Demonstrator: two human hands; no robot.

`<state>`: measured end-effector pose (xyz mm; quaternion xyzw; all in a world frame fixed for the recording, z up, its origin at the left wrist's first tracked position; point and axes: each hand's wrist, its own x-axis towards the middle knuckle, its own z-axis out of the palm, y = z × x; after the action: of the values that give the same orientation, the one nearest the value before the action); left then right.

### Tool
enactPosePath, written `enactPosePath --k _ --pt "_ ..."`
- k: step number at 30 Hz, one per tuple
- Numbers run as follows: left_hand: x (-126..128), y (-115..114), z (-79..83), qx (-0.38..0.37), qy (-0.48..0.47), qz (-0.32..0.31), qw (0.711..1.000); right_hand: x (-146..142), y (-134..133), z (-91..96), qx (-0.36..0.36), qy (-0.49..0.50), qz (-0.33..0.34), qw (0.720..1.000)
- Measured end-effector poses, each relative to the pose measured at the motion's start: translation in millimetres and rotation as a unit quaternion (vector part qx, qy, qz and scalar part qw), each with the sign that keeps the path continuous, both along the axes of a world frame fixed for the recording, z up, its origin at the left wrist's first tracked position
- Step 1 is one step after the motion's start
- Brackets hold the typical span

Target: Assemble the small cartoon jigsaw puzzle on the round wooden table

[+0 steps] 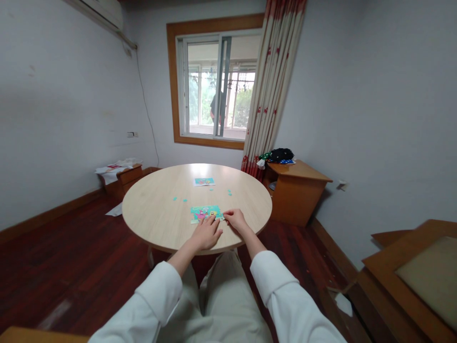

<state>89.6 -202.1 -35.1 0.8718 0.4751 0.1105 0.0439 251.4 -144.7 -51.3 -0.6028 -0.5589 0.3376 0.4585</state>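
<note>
Head view, 1 round table [150, 205] at centre, the following items noted.

Item 1: jigsaw puzzle [207, 210], lower centre of the frame, near the table's close edge. Long axis runs left to right; teal side faces the window [201, 90], pale strip faces the person. Pink figure at left, yellow at right.

Item 2: left hand [207, 233], palm down, fingers spread, covering part of the puzzle's lower edge.

Item 3: right hand [235, 218], thumb and fingertips drawn together at the puzzle's right edge; whether they pinch a piece, cannot tell.

Item 4: desk [296, 195], right of centre; open compartment on its left side holds a greyish object, too small to identify. Dark cloth bundle [281, 155] on top.

Item 5: low wooden unit [130, 177], left of the table, papers [119, 166] on top.

Item 6: picture card [204, 181], beyond the puzzle, also lengthwise left to right.

Item 7: loose teal pieces [185, 200], scattered between card and puzzle and to both sides.
</note>
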Motion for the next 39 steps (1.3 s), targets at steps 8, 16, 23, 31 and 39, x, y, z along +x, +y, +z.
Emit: enactPosePath --k 8,16,23,31,39 --pt "0.5 1.9 -4.9 0.007 -0.016 0.003 1.000 -2.9 -6.6 5.8 0.026 -0.069 -0.011 0.997" --pt "0.6 3.3 -7.8 0.009 -0.032 0.002 0.999 -3.1 -4.1 3.1 0.042 -0.101 -0.030 0.994" --pt "0.1 2.7 -6.8 0.016 -0.018 0.001 1.000 -2.2 -1.8 -0.5 0.054 -0.125 -0.046 0.990" --pt "-0.1 3.2 -7.0 0.018 -0.026 0.002 1.000 -2.9 -7.2 -6.5 0.055 -0.039 -0.070 0.995" --pt "-0.4 3.4 -8.6 0.025 -0.040 0.002 0.999 -8.7 -16.5 0.0 0.125 -0.195 -0.060 0.971"
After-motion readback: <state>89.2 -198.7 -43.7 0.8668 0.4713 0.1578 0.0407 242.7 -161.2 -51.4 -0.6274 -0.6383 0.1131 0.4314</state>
